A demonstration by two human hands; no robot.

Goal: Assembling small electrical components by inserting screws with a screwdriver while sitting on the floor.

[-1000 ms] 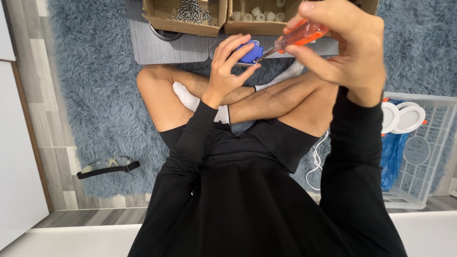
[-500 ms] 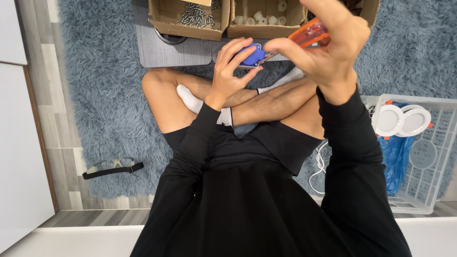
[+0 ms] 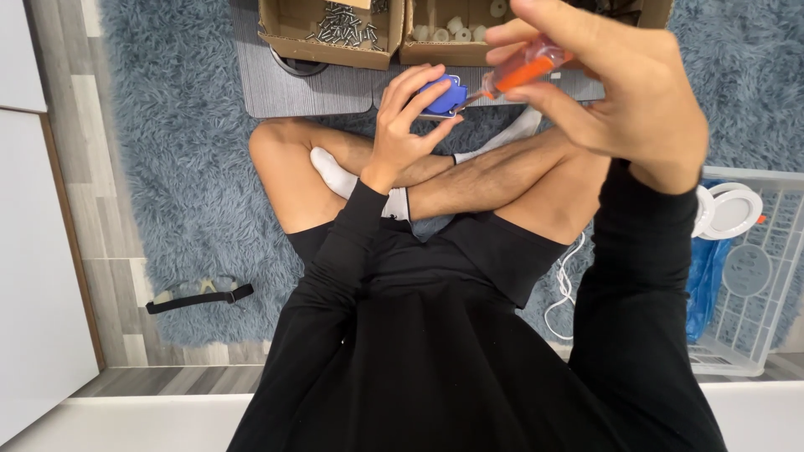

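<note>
top: black, long sleeves to the wrists | shorts: black | socks: white | legs bare below shorts

Single head view, steeply downward, close over lap.

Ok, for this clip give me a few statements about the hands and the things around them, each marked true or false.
1. The left hand holds a small blue part. True.
2. The right hand holds a green hammer. False: it grips an orange-handled screwdriver.
3. One cardboard box holds metal screws. True.
4. The white basket lies on the person's left. False: it is on their right.
5. The person sits cross-legged on a blue rug. True.
</note>
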